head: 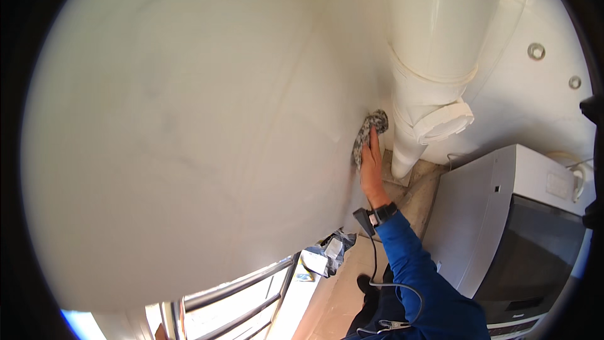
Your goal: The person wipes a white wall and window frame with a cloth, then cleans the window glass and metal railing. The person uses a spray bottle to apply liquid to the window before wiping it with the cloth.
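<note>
My right hand (pixel 372 170), at the end of a blue sleeve, presses a bunched grey-and-black patterned cloth (pixel 361 139) against the white wall (pixel 212 104). Its fingers lie along the cloth, close to the corner behind a thick white plastic drainpipe (pixel 439 23). Just right of the cloth, the pipe's round cleanout cap (pixel 446 122) sticks out. A black strap with a small device (pixel 377 217) circles my wrist, and a cable runs from it down the sleeve. My left hand is out of view.
A Panasonic top-loading washing machine (pixel 476 217) with a dark lid stands at right. Below the wall, a crumpled dark bag with papers (pixel 330 252) lies on a ledge beside metal railings (pixel 240 285). Two round fittings (pixel 536 51) sit on the right wall.
</note>
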`<action>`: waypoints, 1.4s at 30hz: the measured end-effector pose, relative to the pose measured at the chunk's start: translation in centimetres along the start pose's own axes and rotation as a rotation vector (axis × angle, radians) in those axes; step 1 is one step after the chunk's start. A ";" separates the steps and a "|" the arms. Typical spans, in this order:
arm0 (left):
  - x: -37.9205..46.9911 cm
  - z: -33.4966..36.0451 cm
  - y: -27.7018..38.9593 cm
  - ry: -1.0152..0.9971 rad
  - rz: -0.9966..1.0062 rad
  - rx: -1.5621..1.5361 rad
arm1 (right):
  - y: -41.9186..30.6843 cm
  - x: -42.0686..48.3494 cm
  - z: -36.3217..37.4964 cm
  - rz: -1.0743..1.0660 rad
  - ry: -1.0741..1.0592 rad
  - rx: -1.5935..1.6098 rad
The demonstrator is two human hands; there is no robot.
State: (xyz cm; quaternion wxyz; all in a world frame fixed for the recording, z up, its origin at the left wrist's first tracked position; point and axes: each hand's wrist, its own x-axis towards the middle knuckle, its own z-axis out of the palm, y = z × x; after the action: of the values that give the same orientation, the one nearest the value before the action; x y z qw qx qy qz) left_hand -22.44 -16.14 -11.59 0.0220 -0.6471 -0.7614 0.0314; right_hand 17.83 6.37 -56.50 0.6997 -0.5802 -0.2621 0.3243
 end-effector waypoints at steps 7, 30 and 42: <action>0.2 -1.1 1.7 0.070 0.359 -0.180 | -13.0 -9.7 2.2 0.079 0.005 0.136; -2.9 -1.0 -0.9 0.171 0.473 -0.128 | -52.0 -21.9 19.2 -1.464 -0.378 0.027; -12.1 1.1 -12.7 0.462 0.409 -0.073 | -64.6 -18.9 30.9 -1.622 -0.097 -0.155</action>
State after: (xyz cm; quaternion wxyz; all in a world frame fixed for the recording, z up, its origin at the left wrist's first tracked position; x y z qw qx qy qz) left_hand -33.08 -30.11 -11.58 0.1645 -0.7774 -0.5907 -0.1402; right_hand -7.79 4.38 12.97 0.6627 -0.2421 -0.6522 -0.2773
